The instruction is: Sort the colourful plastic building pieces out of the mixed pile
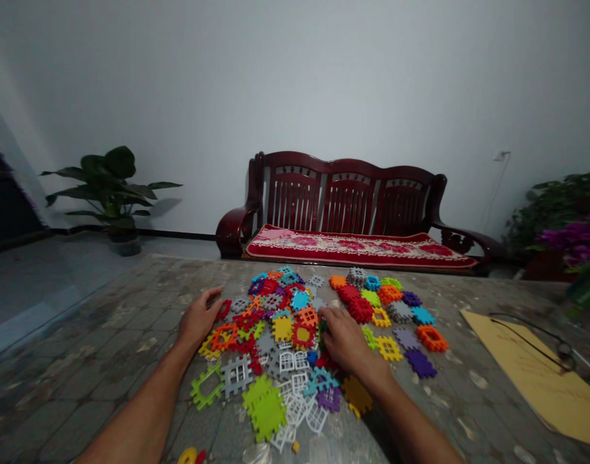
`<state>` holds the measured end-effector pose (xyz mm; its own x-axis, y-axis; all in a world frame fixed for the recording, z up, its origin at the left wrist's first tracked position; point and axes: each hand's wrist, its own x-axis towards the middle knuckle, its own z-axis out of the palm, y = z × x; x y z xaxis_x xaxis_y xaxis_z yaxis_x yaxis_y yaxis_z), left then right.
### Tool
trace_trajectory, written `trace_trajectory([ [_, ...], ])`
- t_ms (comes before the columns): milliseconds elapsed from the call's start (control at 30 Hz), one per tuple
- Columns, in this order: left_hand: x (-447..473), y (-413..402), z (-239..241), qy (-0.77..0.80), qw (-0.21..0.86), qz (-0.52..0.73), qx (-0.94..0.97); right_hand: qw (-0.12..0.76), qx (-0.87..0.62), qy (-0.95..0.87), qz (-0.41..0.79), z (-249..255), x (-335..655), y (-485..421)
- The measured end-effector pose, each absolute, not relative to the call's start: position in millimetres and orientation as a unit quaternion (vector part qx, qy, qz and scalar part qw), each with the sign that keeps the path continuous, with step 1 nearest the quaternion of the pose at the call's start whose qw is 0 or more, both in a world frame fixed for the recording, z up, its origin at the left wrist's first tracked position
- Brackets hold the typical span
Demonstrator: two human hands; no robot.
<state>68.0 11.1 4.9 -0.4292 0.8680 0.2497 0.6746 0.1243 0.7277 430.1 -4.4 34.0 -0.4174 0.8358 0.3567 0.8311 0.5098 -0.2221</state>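
Note:
A heap of colourful interlocking plastic building tiles lies on the table. My left hand (199, 322) rests at the heap's left edge, fingers stretched and apart, close beside a red tile frame (223, 310). My right hand (344, 334) reaches into the heap's right side with its fingers curled down. A sliver of green shows by its fingertips, but what they hold is mostly hidden. Left of that hand are a red tile with a yellow centre (303, 336) and an orange tile (307, 316). White window pieces (293, 361) and a lime green tile (265, 407) lie nearer to me.
Right of the heap, tiles lie in separate small groups and stacks, including red tiles (360, 310) and an orange stack (432, 338). Eyeglasses (564, 353) lie on a yellow paper (541, 380) at the right. A wooden bench (350, 193) stands beyond the table (145, 309).

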Motion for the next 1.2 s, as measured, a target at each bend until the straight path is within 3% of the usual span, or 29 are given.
trace_trajectory([
  [467,73,10,12,0.754,0.124,0.351,0.542,0.304,-0.330,-0.875,0.182,41,391,-35],
  [633,76,9,16,0.770,0.101,0.308,0.549,0.334,-0.402,-0.845,0.117,38,406,-18],
  [800,76,10,13,0.773,0.081,0.290,0.558,0.267,-0.500,-0.821,0.067,26,417,-5],
  [1000,76,11,11,0.782,0.078,0.265,0.559,0.243,-0.441,-0.857,0.107,27,410,-15],
  [1200,76,10,11,0.771,0.072,0.271,0.571,0.312,-0.375,-0.855,0.175,26,414,-7],
])
